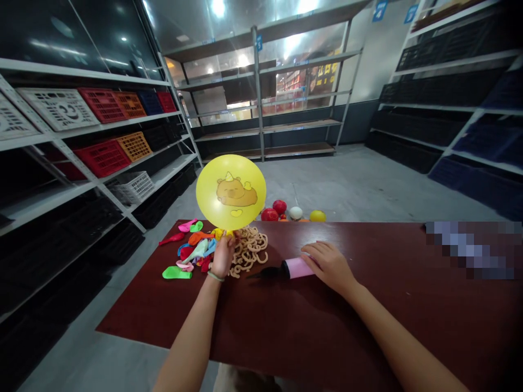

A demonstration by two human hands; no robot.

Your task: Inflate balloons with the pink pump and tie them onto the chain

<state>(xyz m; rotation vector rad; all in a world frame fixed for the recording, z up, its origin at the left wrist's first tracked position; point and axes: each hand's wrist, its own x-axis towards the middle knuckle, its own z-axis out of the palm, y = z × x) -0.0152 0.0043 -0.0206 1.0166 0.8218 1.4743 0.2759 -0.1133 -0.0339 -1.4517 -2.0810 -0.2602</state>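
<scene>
Here your left hand (223, 257) pinches the neck of the yellow balloon (231, 191), fingers closed, while your right hand (329, 264) rests loosely open on the pink pump (297, 268).

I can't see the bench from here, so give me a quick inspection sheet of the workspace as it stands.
Surface: dark red table, bare toward the near edge.
Job's things: inflated yellow balloon with a cartoon print, held upright by its neck; pink hand pump lying on the table.
Clutter: pile of flat coloured balloons; heap of tan clips; a few inflated balloons on the floor beyond the far edge.
Grippers: left hand pinches the balloon's neck; right hand rests on the pump.
Cables: nothing seen.
Surroundings: metal shelving with plastic crates at left, empty racks behind, concrete floor.
</scene>
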